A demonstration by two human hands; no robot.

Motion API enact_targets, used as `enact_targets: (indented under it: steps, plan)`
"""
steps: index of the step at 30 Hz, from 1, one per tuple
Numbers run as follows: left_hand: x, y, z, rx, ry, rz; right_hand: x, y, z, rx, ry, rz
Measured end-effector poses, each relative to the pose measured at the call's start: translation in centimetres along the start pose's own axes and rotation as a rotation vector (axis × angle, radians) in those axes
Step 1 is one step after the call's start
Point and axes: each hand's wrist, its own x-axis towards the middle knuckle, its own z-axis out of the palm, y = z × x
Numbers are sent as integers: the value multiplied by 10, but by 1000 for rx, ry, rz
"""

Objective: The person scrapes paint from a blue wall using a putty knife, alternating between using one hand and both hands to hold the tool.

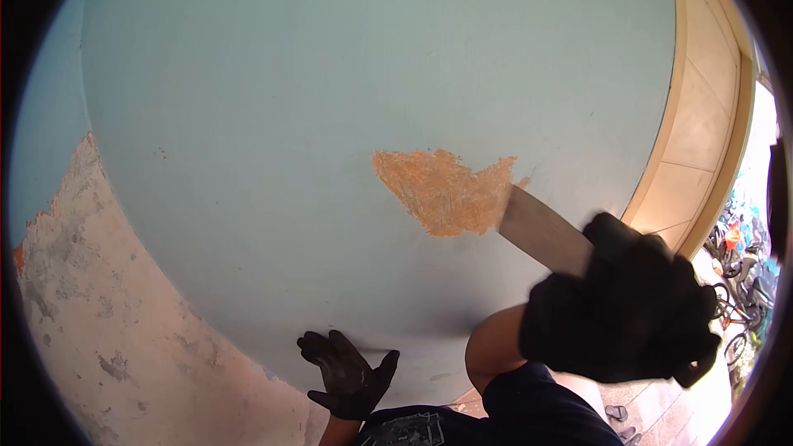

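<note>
A light blue painted wall (pixel 289 99) fills most of the view, with an orange-tan bare patch (pixel 450 190) near its middle. My right hand (pixel 624 306), in a black glove, is closed round a wide flat scraper (pixel 541 227). The scraper's blade edge lies at the right side of the patch. Its handle is hidden in the glove. Low on the wall, left of my right arm, my left hand (pixel 347 376) is gloved too, with fingers spread and nothing in it.
At the lower left, a stretch of wall (pixel 107 297) shows bare, mottled plaster. A cream tiled door frame (pixel 694 116) stands at the right. Beyond it lie piled colourful items (pixel 743 264), a bicycle and sandals (pixel 618 413) on the paved floor.
</note>
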Motion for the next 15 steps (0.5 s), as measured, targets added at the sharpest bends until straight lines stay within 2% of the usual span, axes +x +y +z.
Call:
enact_targets:
  steps: [3,5,9,12,14,15]
  plan:
    - [-4,0,3,4,14,-14,1,-4,6,-62,95,-137]
    - [-1,-4,3,-46,108,75,2,-4,1,-83,132,-162]
    - [-5,-2,4,-72,6,-15,-1,-1,3,-91,144,-119]
    - [-1,-5,6,-39,132,72,0,-5,8,-60,148,-52]
    - [-2,-2,-1,-30,-26,-20,-1,-5,11,0,175,-3]
    - [-1,-2,2,-34,-28,-25,-3,-6,17,92,209,41]
